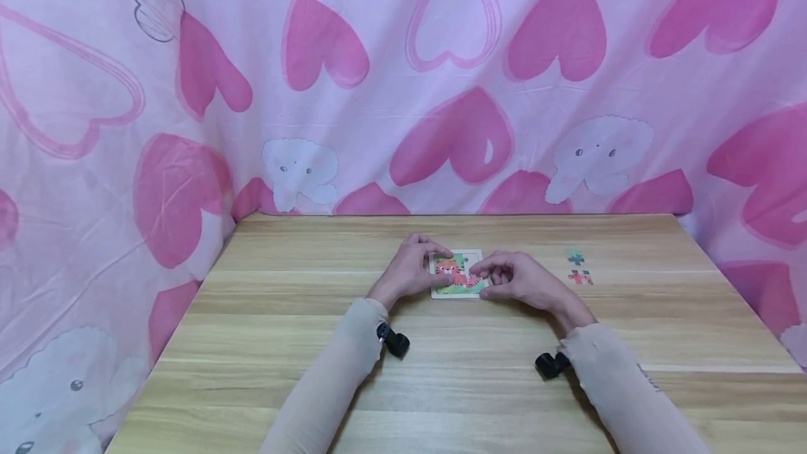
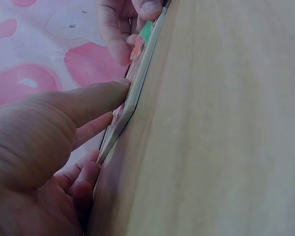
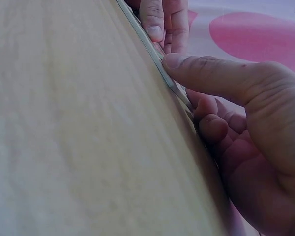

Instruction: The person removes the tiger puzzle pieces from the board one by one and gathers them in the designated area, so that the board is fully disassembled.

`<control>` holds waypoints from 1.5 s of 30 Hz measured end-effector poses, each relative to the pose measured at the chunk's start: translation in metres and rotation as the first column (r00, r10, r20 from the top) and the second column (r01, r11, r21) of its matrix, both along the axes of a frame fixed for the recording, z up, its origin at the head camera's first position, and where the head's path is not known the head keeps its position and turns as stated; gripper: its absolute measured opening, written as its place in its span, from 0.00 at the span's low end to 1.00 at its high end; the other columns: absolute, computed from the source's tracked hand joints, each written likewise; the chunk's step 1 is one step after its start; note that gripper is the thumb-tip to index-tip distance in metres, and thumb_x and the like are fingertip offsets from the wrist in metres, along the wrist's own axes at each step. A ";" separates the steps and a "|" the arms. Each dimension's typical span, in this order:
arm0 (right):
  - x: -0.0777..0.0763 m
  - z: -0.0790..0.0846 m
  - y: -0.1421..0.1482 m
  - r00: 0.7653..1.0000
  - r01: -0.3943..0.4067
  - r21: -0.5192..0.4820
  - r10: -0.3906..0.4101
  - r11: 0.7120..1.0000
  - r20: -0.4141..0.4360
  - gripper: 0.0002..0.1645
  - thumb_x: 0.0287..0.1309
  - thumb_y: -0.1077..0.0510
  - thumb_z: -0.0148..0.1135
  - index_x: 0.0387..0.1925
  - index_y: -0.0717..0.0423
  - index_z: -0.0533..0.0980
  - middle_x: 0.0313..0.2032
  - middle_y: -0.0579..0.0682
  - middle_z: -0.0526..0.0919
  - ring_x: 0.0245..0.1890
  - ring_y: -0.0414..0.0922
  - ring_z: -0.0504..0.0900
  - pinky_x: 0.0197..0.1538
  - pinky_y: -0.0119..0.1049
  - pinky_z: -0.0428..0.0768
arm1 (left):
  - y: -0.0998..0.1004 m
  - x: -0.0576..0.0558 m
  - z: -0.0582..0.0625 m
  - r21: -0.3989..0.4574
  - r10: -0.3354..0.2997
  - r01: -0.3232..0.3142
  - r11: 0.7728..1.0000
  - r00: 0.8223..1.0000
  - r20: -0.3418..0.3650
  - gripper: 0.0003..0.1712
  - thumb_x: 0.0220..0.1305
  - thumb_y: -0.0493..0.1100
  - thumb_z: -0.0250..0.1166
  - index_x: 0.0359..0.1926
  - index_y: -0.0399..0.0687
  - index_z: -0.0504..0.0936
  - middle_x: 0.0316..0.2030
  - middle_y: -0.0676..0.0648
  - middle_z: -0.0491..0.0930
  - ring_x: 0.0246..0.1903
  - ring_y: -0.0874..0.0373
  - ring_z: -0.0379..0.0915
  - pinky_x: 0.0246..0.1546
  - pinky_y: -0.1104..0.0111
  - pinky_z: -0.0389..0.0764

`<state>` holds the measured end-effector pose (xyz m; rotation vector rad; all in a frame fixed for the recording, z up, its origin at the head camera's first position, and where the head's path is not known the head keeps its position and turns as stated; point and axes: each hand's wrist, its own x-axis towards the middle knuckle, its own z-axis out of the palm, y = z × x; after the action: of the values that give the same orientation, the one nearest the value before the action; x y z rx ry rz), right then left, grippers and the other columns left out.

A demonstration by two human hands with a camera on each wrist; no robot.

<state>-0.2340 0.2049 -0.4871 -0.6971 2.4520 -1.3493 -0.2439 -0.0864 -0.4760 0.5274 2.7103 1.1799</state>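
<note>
A small square jigsaw puzzle (image 1: 460,291) with an orange tiger on green lies in a pale frame on the table. My left hand (image 1: 410,268) rests over its left side, thumb straight on the picture and fingertips near the far edge. At the puzzle's right side, my right hand (image 1: 520,277) has curled fingers. Its thumb and index finger are at an orange and green puzzle piece (image 2: 139,46), which stands tilted above the frame in the left wrist view. In the right wrist view, the right thumb (image 3: 206,73) reaches the frame's edge, while its fingers hide the piece.
Loose puzzle pieces lie to the right of the right hand: a green and blue one (image 1: 575,256) and an orange one (image 1: 580,277) nearer me. A pink heart-patterned curtain (image 1: 353,125) hangs behind the wooden table (image 1: 466,384) and along its sides.
</note>
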 end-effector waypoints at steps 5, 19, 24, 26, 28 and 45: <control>0.000 0.001 0.000 1.000 0.004 -0.005 -0.004 1.000 0.004 0.26 0.61 0.59 0.85 0.61 0.51 0.89 0.42 0.54 0.86 0.37 0.46 0.80 0.38 0.30 0.79 | 0.000 -0.001 0.000 -0.006 0.000 0.000 1.000 1.000 -0.004 0.27 0.63 0.52 0.86 0.62 0.61 0.92 0.65 0.47 0.74 0.65 0.49 0.70 0.73 0.51 0.73; 0.000 0.000 0.002 0.999 0.008 -0.036 -0.007 0.999 0.040 0.23 0.64 0.61 0.83 0.60 0.53 0.88 0.40 0.54 0.85 0.38 0.45 0.79 0.37 0.29 0.79 | 0.002 0.000 -0.001 -0.009 0.008 -0.008 1.000 1.000 0.002 0.26 0.63 0.54 0.86 0.62 0.62 0.92 0.65 0.48 0.74 0.67 0.48 0.69 0.74 0.51 0.73; 0.000 0.000 0.003 0.999 0.001 -0.062 0.003 0.998 0.050 0.24 0.64 0.61 0.82 0.61 0.55 0.87 0.40 0.55 0.84 0.38 0.44 0.79 0.38 0.29 0.79 | 0.002 -0.001 -0.002 -0.012 0.013 -0.013 1.000 1.000 0.002 0.26 0.63 0.55 0.86 0.61 0.63 0.92 0.65 0.48 0.74 0.67 0.48 0.69 0.74 0.50 0.73; 0.000 0.000 0.003 0.999 -0.005 -0.074 0.009 0.997 0.053 0.24 0.65 0.61 0.82 0.61 0.56 0.86 0.40 0.55 0.84 0.38 0.44 0.79 0.38 0.29 0.79 | 0.002 -0.001 -0.001 -0.008 0.016 -0.016 1.000 1.000 0.006 0.26 0.62 0.55 0.86 0.61 0.63 0.92 0.65 0.48 0.74 0.67 0.48 0.69 0.74 0.50 0.73; 0.000 0.000 0.003 0.998 -0.008 -0.077 0.012 0.997 0.059 0.24 0.66 0.61 0.81 0.62 0.56 0.86 0.41 0.56 0.84 0.38 0.44 0.79 0.38 0.29 0.80 | 0.002 -0.001 -0.001 -0.005 0.017 -0.017 1.000 1.000 0.010 0.26 0.62 0.54 0.86 0.60 0.63 0.92 0.65 0.47 0.74 0.67 0.48 0.70 0.74 0.50 0.73; 0.002 0.010 0.011 0.998 0.001 -0.074 0.003 0.997 0.056 0.26 0.69 0.63 0.77 0.66 0.55 0.84 0.47 0.56 0.86 0.44 0.49 0.82 0.42 0.31 0.84 | 0.002 0.000 -0.002 -0.008 0.025 -0.025 1.000 1.000 0.010 0.26 0.62 0.55 0.86 0.60 0.65 0.92 0.65 0.48 0.74 0.66 0.49 0.70 0.72 0.51 0.74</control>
<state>-0.2320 0.2160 -0.4767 -0.6675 2.3688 -1.4460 -0.2442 -0.0840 -0.4782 0.4872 2.7193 1.1745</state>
